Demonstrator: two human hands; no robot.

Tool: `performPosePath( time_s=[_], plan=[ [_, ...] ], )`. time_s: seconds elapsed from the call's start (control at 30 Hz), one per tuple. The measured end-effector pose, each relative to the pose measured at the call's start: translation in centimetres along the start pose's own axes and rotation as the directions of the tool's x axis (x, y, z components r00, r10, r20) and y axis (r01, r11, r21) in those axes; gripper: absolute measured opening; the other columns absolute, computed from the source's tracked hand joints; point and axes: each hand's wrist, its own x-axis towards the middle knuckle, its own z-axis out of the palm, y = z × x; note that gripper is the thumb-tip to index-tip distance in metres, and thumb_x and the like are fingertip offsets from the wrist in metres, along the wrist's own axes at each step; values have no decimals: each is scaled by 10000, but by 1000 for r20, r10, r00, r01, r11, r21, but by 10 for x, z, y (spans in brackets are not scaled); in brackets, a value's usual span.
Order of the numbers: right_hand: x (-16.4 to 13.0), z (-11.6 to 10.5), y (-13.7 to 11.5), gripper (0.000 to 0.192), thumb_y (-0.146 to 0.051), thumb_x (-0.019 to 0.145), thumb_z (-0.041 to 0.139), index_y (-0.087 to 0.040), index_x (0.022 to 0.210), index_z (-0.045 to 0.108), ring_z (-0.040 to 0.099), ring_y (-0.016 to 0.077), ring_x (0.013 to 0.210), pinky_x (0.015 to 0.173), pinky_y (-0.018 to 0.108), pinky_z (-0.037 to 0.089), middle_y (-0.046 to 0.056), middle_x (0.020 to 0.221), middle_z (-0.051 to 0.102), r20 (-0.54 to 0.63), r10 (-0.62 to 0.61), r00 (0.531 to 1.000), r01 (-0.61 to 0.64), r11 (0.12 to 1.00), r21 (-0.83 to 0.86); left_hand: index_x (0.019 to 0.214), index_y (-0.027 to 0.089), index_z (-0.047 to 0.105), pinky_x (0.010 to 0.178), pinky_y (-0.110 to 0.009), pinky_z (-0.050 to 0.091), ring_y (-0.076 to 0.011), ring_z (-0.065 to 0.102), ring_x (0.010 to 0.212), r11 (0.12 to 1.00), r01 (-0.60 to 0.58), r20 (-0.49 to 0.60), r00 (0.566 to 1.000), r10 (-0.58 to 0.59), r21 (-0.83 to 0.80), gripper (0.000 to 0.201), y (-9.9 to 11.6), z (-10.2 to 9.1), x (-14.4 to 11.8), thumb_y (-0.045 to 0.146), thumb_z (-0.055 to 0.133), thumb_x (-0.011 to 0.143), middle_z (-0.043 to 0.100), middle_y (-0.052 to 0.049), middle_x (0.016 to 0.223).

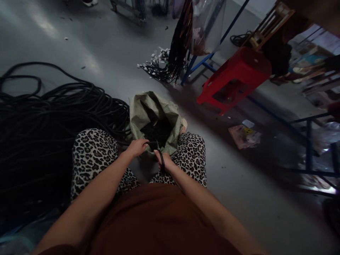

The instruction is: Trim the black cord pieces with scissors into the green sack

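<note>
My left hand [137,147] is closed around a black cable [151,142], whose short end sticks out to the right past my fingers. In my right hand [165,160] is a pair of scissors [162,161] with black handles; the blades point up, close to the cable's end. Both hands are over the near rim of an open greenish woven sack [136,122] standing between my knees. Dark pieces [158,131] lie inside the sack, too dim to make out one by one. From my left hand the cable runs left toward a large heap of black cable [87,102].
A red plastic stool [241,71] stands at the upper right, beside a blue metal frame [204,62]. Black cords with white ends [162,65] hang down to the floor. Plastic packets [244,136] lie on the floor at right. Part of another person shows at the upper right.
</note>
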Motion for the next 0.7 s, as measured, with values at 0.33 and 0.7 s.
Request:
performPosePath(
  time_s=[0.33, 0.7],
  plan=[
    [2, 1, 5, 425, -504, 846, 498, -119, 699, 598, 432, 114, 309, 302, 231, 388, 10, 462, 462, -3, -7, 1000, 7, 1000, 17, 1141, 272, 612, 843, -254, 439, -178, 602, 999, 1000, -7, -3, 1000, 7, 6, 336, -4, 6, 2, 306, 433, 859, 671, -27, 1074],
    [-3, 0, 3, 392, -465, 861, 492, -136, 658, 561, 414, 98, 294, 287, 203, 354, -15, 433, 427, 0, -21, 1000, 21, 999, 30, 1135, 271, 613, 843, -252, 437, -175, 599, 1002, 1000, 22, 5, 1000, -22, 2, 337, -4, 5, 3, 311, 421, 862, 667, -24, 1095]
  ],
)
